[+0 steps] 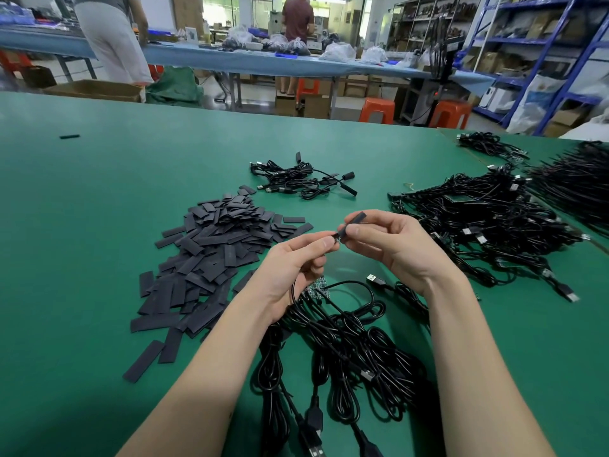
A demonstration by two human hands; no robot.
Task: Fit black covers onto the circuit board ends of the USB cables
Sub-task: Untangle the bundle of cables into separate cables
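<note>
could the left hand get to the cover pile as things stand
Probably yes, but not freely: the cover pile lies just left of the left hand on open mat with nothing between, yet that hand is pinching a cable end and would have to let go.

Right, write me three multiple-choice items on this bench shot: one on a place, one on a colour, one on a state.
1. Where does the heap of flat black rectangular covers lie?
A. to the left of the hands
B. to the right of the hands
C. on an orange stool

2. What colour is the work table's mat?
A. grey
B. green
C. white

3. What is the right hand doing?
A. lying flat on the mat
B. gripping a USB plug
C. pinching one black cover sleeve in its fingers

Answers: 1 A, the heap sits left of both forearms. 2 B, the mat is green all over. 3 C, the sleeve sticks up from the thumb and forefinger, facing the cable end pinched by the left hand.
</note>
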